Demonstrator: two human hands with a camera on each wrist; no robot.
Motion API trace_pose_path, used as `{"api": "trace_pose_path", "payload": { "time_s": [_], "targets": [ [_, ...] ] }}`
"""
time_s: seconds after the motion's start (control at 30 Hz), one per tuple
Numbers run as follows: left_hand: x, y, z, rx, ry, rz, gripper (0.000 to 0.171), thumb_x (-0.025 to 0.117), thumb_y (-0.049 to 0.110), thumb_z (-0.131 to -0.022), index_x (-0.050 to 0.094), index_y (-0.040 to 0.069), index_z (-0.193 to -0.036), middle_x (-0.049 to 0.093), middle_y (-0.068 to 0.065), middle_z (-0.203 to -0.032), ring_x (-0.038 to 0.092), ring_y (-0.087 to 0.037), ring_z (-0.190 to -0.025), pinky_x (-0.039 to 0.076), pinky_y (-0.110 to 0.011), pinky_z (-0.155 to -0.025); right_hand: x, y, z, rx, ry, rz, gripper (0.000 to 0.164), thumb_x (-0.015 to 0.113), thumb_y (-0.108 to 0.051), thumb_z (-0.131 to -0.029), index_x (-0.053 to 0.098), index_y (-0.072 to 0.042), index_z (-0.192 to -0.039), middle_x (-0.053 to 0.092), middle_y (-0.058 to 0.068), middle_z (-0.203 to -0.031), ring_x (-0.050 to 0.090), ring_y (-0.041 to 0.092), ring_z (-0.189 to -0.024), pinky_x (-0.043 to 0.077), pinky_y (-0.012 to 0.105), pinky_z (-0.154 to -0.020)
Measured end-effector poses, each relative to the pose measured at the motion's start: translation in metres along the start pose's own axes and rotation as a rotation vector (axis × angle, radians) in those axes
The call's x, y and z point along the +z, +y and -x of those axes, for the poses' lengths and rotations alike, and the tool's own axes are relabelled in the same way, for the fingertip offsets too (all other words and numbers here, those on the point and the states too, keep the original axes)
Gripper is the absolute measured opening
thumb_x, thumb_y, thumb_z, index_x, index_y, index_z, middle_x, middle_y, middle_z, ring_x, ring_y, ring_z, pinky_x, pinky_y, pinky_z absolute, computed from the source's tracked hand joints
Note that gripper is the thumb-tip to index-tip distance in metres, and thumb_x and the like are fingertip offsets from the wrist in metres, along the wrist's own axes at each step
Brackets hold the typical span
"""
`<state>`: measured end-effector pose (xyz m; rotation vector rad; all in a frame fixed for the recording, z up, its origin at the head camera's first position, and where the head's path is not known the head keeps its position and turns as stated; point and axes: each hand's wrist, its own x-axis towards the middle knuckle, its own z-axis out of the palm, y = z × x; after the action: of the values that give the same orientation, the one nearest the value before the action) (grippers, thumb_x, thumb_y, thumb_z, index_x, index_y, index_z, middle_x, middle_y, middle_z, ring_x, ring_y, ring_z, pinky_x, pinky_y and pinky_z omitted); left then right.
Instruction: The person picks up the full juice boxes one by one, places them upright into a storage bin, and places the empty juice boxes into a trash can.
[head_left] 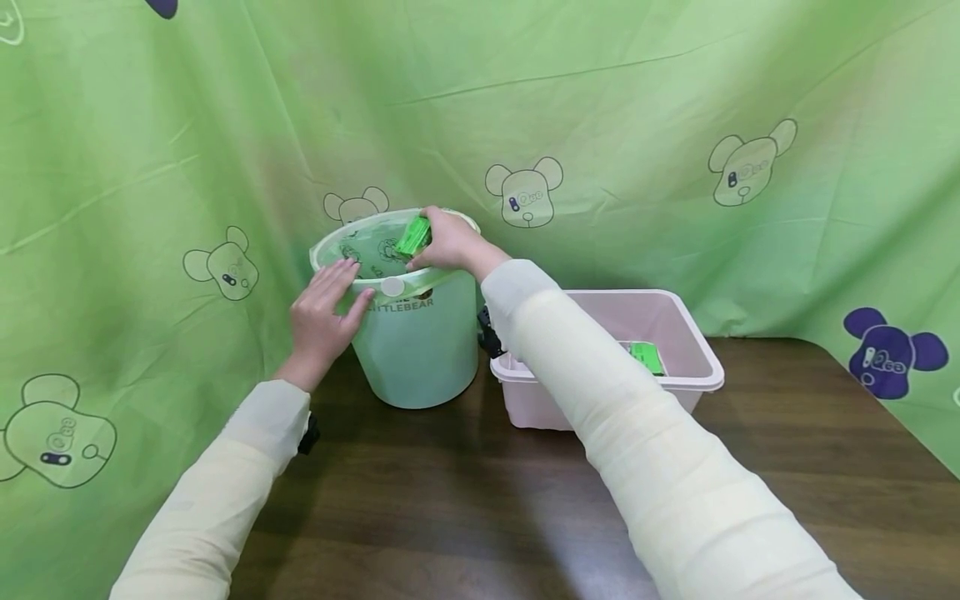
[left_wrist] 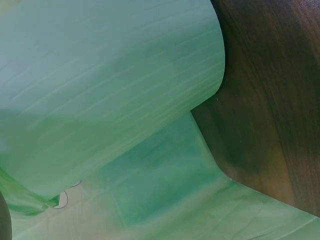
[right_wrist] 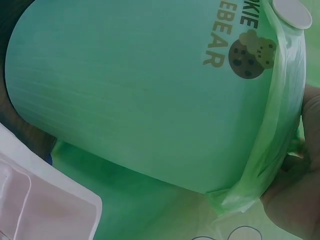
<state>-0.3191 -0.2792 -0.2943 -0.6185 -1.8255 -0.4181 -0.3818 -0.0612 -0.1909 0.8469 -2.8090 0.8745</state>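
A light green bucket [head_left: 420, 358] with bear lettering stands on the table, lined with a thin green plastic bag [right_wrist: 277, 125] folded over its rim. My right hand [head_left: 452, 242] pinches a bright green packet [head_left: 414, 236] between thumb and fingers at the bucket's mouth. At the rim's left front, my left hand [head_left: 322, 310] rests with its fingers straight and its thumb spread apart. The right wrist view catches part of the right hand [right_wrist: 295, 200] by the bag's edge; the packet is mostly hidden there. The left wrist view shows mainly the bucket's side [left_wrist: 110, 75].
Right of the bucket, a pale pink bin [head_left: 693, 350] holds another bright green packet [head_left: 647, 357], partly behind my right sleeve. Green cloth [head_left: 637, 108] with bear prints hangs behind and at the left. Everything stands on a dark wooden table [head_left: 450, 500].
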Motion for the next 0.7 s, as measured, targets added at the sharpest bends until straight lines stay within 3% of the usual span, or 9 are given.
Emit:
{"api": "trace_pose_path", "payload": {
  "time_s": [0.33,0.7],
  "targets": [
    [0.000,0.000,-0.001,-0.001,0.024,0.009,0.048,0.059,0.040,-0.094,0.068,-0.002,-0.115,0.065,-0.018,-0.118,0.062,-0.038,-0.111,0.046,-0.050,-0.100,-0.002,-0.001,0.003,0.028,-0.005,-0.029,0.093,0.081,-0.031,-0.080,0.027,-0.008,-0.152,0.044,0.016,-0.145,0.047,0.027,-0.127,0.040,0.037,-0.105],
    [0.001,-0.001,-0.001,-0.004,0.005,0.011,0.046,0.061,0.038,-0.095,0.067,-0.002,-0.117,0.064,-0.018,-0.120,0.060,-0.037,-0.113,0.044,-0.049,-0.102,-0.010,0.005,0.011,0.009,-0.011,-0.108,0.088,0.079,-0.028,-0.082,0.027,-0.010,-0.151,0.040,0.014,-0.149,0.044,0.028,-0.130,0.038,0.040,-0.108]
  ]
}}
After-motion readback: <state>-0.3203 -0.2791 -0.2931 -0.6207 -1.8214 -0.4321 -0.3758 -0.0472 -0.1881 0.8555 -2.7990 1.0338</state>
